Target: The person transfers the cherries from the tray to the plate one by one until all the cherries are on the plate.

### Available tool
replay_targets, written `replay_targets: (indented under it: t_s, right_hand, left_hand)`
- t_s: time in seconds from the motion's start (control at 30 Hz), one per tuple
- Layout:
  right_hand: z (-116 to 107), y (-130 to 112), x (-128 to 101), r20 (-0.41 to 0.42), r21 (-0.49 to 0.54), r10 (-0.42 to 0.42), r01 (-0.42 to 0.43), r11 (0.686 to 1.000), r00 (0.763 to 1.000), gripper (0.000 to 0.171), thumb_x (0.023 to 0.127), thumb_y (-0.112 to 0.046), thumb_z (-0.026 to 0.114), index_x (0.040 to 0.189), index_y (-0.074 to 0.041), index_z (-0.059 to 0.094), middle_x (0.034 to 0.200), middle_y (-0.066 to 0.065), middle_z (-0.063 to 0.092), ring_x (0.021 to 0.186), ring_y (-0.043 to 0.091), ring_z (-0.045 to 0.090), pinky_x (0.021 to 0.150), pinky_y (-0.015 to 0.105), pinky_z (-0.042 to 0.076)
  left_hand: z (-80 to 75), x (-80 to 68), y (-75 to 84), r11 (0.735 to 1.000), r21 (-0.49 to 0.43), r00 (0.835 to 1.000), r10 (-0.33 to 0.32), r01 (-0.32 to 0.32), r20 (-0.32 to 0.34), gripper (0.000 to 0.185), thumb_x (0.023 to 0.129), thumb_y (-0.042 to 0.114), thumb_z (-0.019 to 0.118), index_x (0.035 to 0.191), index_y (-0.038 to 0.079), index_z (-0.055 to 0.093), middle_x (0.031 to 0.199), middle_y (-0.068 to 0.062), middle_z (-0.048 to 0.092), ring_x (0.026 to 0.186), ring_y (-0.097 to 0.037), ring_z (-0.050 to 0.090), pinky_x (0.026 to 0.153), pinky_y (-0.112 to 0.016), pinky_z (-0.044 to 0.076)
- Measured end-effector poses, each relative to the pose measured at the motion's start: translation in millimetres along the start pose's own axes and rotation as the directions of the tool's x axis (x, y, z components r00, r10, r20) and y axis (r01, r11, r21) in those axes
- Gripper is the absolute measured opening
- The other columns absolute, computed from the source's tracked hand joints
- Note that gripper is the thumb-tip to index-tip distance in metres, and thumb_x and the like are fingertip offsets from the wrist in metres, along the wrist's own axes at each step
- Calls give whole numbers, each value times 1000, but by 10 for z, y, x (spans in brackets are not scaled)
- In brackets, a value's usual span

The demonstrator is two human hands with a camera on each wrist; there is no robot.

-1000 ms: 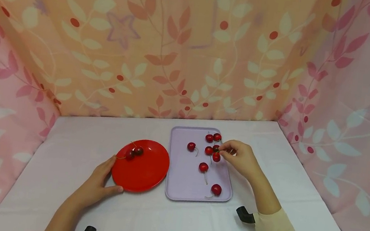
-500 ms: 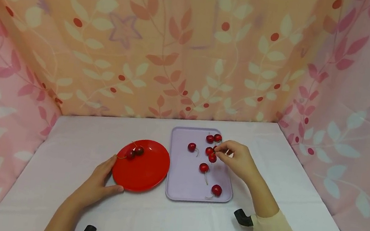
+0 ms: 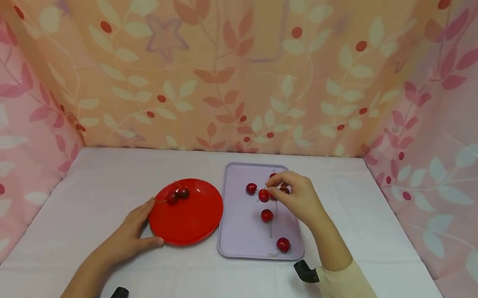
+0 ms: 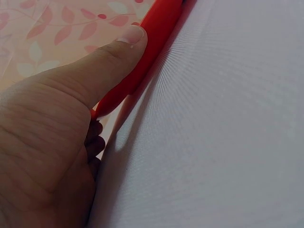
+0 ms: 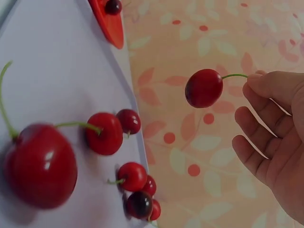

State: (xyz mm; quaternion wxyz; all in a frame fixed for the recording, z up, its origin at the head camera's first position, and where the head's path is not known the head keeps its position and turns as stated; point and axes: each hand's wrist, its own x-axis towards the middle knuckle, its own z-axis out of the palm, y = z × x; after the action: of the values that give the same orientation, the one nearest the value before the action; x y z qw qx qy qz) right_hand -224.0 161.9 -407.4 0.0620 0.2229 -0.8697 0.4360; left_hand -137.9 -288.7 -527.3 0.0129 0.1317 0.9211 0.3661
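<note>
A red plate (image 3: 193, 218) lies on the white tablecloth with two cherries (image 3: 178, 194) on its far side. My left hand (image 3: 143, 225) holds the plate's near-left rim, thumb (image 4: 118, 52) pressed along the red edge (image 4: 156, 38). Right of the plate sits a lavender tray (image 3: 239, 234) with several loose cherries, among them ones at the far left (image 3: 251, 188), the middle (image 3: 266, 215) and the near end (image 3: 283, 244). My right hand (image 3: 274, 185) hovers over the tray's far end and pinches the green stem of one cherry (image 5: 204, 88), which hangs in the air (image 3: 263, 195).
Patterned fabric walls (image 3: 231, 67) close in the table at the back and on both sides. More cherries (image 5: 135, 190) cluster at the tray's far end, partly hidden behind my right hand in the head view. Bare cloth (image 3: 212, 286) stretches in front of the plate and tray.
My right hand has lifted a cherry by its stem out of the cluster and moved it a little left over the tray. The left hand stays on the plate's rim.
</note>
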Motion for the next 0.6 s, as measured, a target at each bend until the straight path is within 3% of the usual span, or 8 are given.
replay_targets:
  t_s: [0.27,0.6]
  right_hand:
    - [181,-152,182,23,33,-80,79,996,997,7,90,-11,78,96,-16,78,91,-9,74,93,17,66,87,48,55]
    - [455,-352,390,91,45,-117,113,993,989,8,93,-13,76,98,-19,77,95,-9,73,92,12,66,92,46,57]
  left_hand:
    - [5,8,2,1000,-1,1000,-16,16,13,115,80,52,83,165,10,18,170,-14,20,153,-44,18,115,-72,28]
    - [9,-1,-17,1000,-13,1000,-17,17,18,114,81,54,82,165,10,17,171,-12,18,153,-43,17,116,-72,25]
